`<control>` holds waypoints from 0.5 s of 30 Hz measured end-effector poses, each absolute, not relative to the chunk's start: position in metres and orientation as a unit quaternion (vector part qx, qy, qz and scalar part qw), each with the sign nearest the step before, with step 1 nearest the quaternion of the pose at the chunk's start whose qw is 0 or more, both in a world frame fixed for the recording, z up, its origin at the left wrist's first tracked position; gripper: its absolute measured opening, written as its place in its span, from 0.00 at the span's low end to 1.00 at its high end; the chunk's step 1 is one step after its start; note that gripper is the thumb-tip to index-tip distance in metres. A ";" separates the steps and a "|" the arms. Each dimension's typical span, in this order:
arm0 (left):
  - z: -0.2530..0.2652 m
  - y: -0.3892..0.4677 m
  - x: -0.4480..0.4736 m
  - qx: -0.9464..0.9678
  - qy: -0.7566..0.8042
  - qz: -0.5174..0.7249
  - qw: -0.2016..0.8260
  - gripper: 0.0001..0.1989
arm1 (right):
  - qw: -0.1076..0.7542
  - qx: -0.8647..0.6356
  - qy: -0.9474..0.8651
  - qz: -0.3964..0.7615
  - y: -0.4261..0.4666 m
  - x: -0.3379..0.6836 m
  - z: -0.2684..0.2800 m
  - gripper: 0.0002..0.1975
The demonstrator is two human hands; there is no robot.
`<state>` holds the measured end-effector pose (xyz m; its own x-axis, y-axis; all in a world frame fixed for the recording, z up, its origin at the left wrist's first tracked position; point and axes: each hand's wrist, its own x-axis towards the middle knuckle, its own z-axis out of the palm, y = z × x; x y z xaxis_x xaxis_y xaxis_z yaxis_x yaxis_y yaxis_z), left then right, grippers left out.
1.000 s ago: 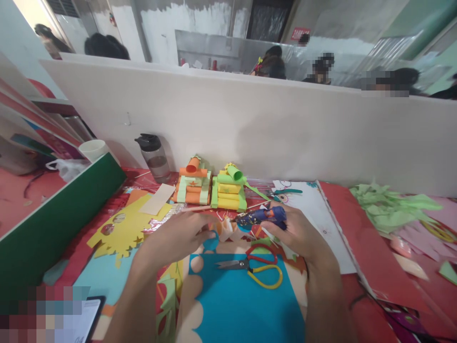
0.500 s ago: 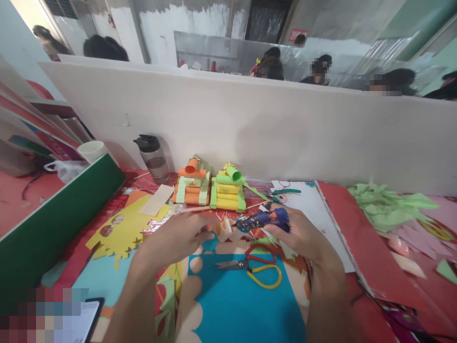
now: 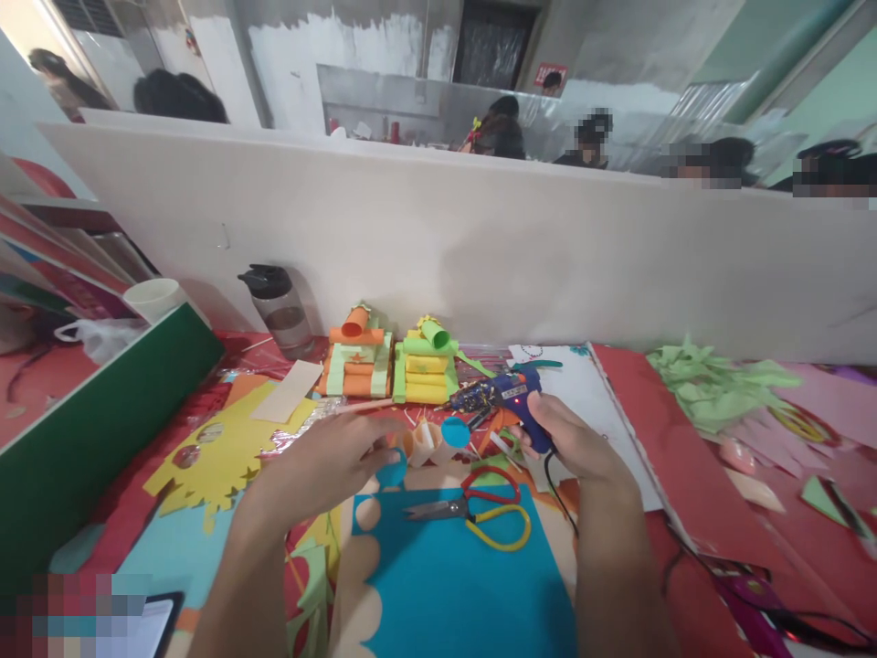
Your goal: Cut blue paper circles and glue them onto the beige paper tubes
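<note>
My right hand (image 3: 572,439) is wrapped around the handle of a blue hot glue gun (image 3: 507,393), whose nozzle points left above the paper pieces. Fingers of my left hand (image 3: 343,452) close around the left end of a row of peach paper rolls (image 3: 426,442). A blue paper disc (image 3: 455,432) sits at the right end of these rolls. Another blue disc (image 3: 393,469) shows just below my left fingertips. Scissors (image 3: 466,508) with one red and one yellow handle loop lie on a blue paper sheet (image 3: 466,594) in front of me.
Two paper tanks, one orange (image 3: 356,361) and one yellow-green (image 3: 426,366), stand by the white partition (image 3: 521,247). A water bottle (image 3: 278,311) is left of them. Yellow cut paper (image 3: 219,439) lies left; green tissue strips (image 3: 713,384) lie right. The gun's cord (image 3: 562,498) runs beside my right forearm.
The glue gun has lifted away from the rolls and tilted, its handle now pointing down. The blue disc at the right end of the rolls has come into view. My left hand stays at the rolls.
</note>
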<state>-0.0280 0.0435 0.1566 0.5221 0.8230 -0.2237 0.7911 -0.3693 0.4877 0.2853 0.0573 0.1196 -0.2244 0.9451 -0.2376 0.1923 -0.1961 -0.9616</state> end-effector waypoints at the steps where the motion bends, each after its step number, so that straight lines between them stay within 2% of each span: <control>1: 0.156 0.043 -0.028 0.827 0.489 0.028 0.277 0.17 | 0.325 -0.526 -0.557 0.555 0.057 0.286 0.120 0.28; 8: 0.153 0.044 -0.030 0.822 0.497 0.022 0.276 0.17 | 0.273 -0.522 -0.689 0.423 0.061 0.290 0.120 0.20; 15: 0.153 0.043 -0.030 0.824 0.495 0.023 0.274 0.17 | 0.284 -0.517 -0.713 0.378 0.060 0.285 0.121 0.23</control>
<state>-0.0301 0.0433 0.1528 0.5084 0.8288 -0.2337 0.8033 -0.3588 0.4753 0.2852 0.0601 0.1209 -0.3038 0.9526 0.0145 0.5228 0.1794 -0.8334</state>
